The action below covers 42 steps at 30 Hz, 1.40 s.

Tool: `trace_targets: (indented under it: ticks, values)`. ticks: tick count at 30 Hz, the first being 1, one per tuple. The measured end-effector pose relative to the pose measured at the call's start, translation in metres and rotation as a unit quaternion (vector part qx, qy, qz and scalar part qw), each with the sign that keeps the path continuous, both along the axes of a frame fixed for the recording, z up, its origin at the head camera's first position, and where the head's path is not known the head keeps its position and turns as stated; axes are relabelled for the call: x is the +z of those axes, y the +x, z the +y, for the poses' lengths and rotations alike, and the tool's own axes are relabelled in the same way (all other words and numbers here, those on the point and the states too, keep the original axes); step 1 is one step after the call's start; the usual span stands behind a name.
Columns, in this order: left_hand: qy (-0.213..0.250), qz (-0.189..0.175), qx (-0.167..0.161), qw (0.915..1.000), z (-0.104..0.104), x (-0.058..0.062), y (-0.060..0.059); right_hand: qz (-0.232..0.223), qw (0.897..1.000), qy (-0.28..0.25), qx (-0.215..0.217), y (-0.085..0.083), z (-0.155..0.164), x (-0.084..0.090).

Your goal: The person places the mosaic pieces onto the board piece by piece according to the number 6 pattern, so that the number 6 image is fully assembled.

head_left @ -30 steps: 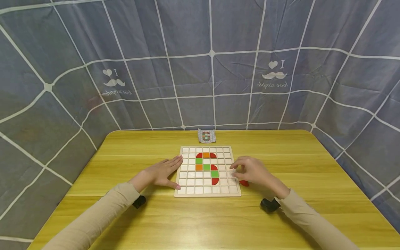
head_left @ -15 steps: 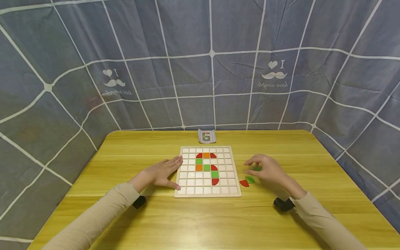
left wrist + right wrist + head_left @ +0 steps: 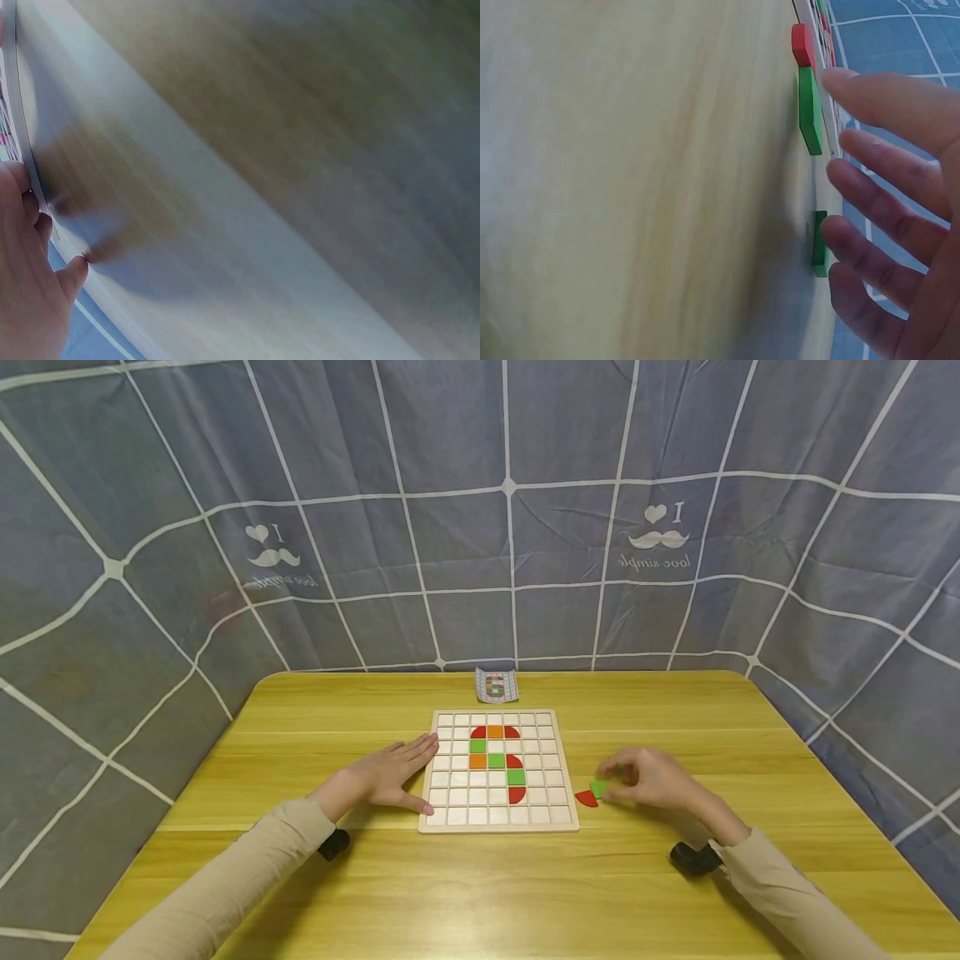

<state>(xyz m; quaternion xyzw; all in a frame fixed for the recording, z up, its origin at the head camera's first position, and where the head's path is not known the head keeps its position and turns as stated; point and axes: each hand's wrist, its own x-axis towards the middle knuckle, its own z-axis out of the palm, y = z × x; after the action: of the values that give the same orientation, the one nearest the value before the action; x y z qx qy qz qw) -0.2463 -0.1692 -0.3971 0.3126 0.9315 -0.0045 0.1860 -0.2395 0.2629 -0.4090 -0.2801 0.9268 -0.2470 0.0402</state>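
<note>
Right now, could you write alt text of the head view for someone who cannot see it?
A person's right hand reaches a green tile beside a red tile on a yellow table. The left hand lies flat against a grid board part-filled with coloured tiles.

Beige long sleeves point(image 3: 247, 868), black wrist cameras point(image 3: 693, 857)

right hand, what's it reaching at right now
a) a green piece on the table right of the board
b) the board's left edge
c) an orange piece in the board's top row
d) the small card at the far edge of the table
a: the right hand has its fingertips at the green piece lying on the table just right of the board, beside a red piece.
</note>
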Motion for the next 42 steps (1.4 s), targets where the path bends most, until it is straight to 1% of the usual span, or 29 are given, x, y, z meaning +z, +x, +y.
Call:
trace_targets:
  ticks: [8, 18, 22, 25, 29, 32, 36, 42]
  values:
    - [-0.001, -0.003, -0.001, 1.0000, 0.000, 0.002, 0.000, 0.004, 1.000, 0.024, 0.017, 0.002, -0.002, -0.001]
    - [0.002, 0.000, -0.005, 1.0000, -0.001, -0.001, -0.001, 0.014, 0.999, 0.027, 0.027, -0.002, -0.003, -0.006]
    - [0.001, 0.001, -0.005, 1.0000, -0.002, -0.002, -0.002, 0.029, 0.999, 0.033, 0.024, -0.001, -0.004, -0.006]
    - [-0.006, 0.000, -0.002, 1.0000, -0.001, -0.002, -0.002, 0.052, 0.998, 0.042, 0.017, 0.000, -0.006, -0.004]
    - [-0.011, -0.004, 0.001, 0.9999, 0.000, -0.002, -0.002, 0.083, 0.995, 0.057, -0.003, 0.001, -0.008, -0.002]
    - [-0.007, -0.003, 0.000, 1.0000, 0.000, -0.001, -0.002, 0.093, 0.994, 0.062, -0.015, 0.000, -0.009, -0.002]
    - [-0.010, -0.001, -0.001, 1.0000, 0.000, -0.001, -0.002, 0.105, 0.992, 0.066, -0.021, 0.000, -0.014, 0.001]
    - [-0.001, 0.002, -0.007, 1.0000, 0.000, 0.000, -0.001, 0.114, 0.990, 0.072, -0.030, 0.000, -0.026, 0.007]
